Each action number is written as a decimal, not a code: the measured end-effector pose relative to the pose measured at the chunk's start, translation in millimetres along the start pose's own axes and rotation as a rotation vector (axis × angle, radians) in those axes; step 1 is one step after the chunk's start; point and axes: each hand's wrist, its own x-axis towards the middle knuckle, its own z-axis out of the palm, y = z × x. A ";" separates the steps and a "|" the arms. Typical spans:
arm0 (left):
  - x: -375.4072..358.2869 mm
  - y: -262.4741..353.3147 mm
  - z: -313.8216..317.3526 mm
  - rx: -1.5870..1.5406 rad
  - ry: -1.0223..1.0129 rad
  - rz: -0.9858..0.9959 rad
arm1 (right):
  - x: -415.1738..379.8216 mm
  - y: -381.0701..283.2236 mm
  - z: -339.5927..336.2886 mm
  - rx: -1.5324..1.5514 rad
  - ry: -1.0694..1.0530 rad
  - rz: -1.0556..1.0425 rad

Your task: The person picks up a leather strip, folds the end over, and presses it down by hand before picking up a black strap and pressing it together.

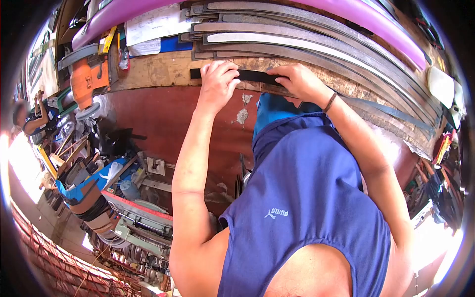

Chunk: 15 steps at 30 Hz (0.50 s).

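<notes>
My left hand (217,81) and my right hand (299,81) both grip a flat black strip (255,76), one hand at each end. The strip lies along the front edge of a worn wooden workbench (158,69). My right wrist carries a dark band. Just beyond the strip, several long curved steel bars (307,39) lie stacked on the bench. My blue sleeveless shirt fills the lower middle of the view.
An orange power tool (89,74) sits at the bench's left end, with papers (153,22) behind it. A purple tube (376,24) runs along the back. Machines and clutter (133,213) cover the floor at lower left. Another person (29,119) stands at far left.
</notes>
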 end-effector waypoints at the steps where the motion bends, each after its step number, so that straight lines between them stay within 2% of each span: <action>1: -0.3 -1.4 -0.6 0.002 0.001 0.007 | 2.5 5.7 1.7 -0.003 0.011 -0.031; 4: -1.9 -2.5 0.7 0.002 -0.007 0.017 | 3.2 2.9 -3.9 -0.045 0.000 -0.072; 6: 0.0 -0.5 3.1 0.000 -0.036 0.054 | 2.2 -9.7 -9.6 0.004 -0.065 0.060; 8: 3.5 3.3 7.2 0.003 -0.075 0.091 | 7.0 11.9 -2.0 -0.007 -0.010 -0.057; 11: 8.4 9.9 14.5 0.010 -0.073 0.157 | 8.5 12.9 -1.3 0.035 -0.041 -0.020; 15: 9.2 11.4 20.5 -0.035 -0.067 0.137 | 6.8 10.4 -2.3 -0.014 -0.062 -0.041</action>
